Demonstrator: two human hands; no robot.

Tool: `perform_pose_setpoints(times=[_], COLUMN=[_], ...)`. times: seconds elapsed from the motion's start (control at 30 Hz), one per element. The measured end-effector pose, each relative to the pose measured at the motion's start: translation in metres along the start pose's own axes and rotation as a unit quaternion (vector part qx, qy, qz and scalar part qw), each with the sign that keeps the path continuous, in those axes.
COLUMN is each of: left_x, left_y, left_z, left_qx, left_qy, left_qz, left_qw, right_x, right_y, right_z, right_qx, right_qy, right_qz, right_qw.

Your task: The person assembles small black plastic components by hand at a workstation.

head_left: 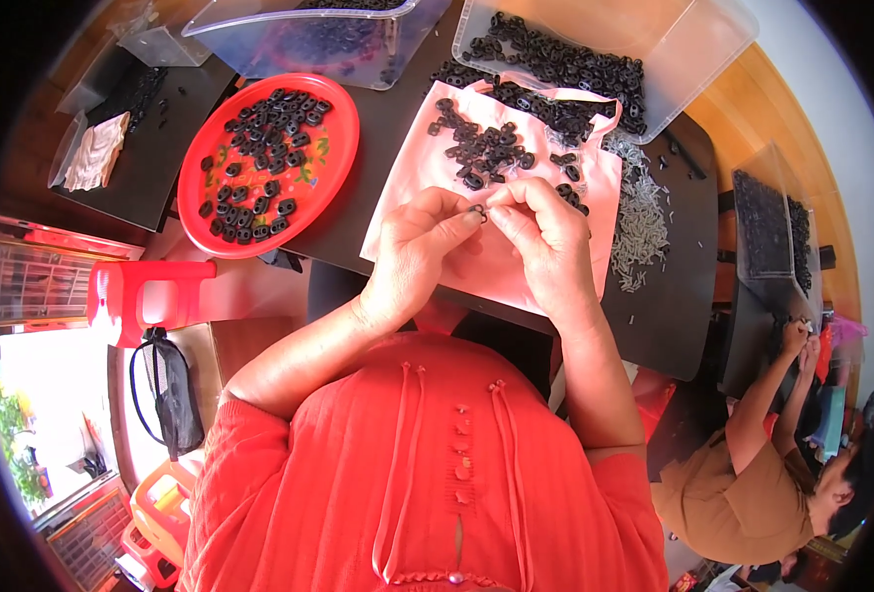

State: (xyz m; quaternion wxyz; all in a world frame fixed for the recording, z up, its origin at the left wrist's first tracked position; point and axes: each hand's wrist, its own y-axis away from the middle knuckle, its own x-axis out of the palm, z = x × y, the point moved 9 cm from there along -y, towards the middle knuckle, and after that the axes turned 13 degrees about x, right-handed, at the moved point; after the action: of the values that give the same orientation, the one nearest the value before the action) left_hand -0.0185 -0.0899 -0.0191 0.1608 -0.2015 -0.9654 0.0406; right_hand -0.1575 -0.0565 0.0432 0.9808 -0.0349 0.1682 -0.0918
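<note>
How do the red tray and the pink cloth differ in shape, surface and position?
The red tray is rounded with a raised rim; the pink cloth has a long straight edge and no rim.
The red tray shows a coloured pattern; the pink cloth looks plain where visible.
The red tray sits left; the pink cloth lies beneath the left hand and right hand.
Both carry small black parts.

The left forearm (pixel 308 363) reaches toward 2 o'clock, the right forearm (pixel 600 380) just short of 12. The left hand (pixel 412 261) points between 1 and 2 o'clock, the right hand (pixel 552 242) between 10 and 11, thumbs and index fingers pinched close together.
</note>
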Motion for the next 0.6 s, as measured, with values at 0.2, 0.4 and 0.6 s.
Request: perform_pose_setpoints(times=[0.2, 0.4, 0.6], left_x=[0.0, -0.002, -0.007], left_y=[0.001, 0.0, -0.003], left_z=[0.003, 0.0, -0.003], left_qx=[0.013, -0.022, 0.034], left_qy=[-0.024, -0.045, -0.081], left_qz=[0.003, -0.017, -0.004], left_qw=[1.0, 0.999, 0.996], right_x=[0.008, 0.0, -0.017], right_y=[0.006, 0.004, -0.002], right_z=[-0.001, -0.011, -0.039], right_qx=[-0.034, -0.031, 0.108], right_qy=[0.056, -0.033, -0.189], right_qz=[-0.012, -0.019, 0.014], right_qw=[0.998, 0.999, 0.976])
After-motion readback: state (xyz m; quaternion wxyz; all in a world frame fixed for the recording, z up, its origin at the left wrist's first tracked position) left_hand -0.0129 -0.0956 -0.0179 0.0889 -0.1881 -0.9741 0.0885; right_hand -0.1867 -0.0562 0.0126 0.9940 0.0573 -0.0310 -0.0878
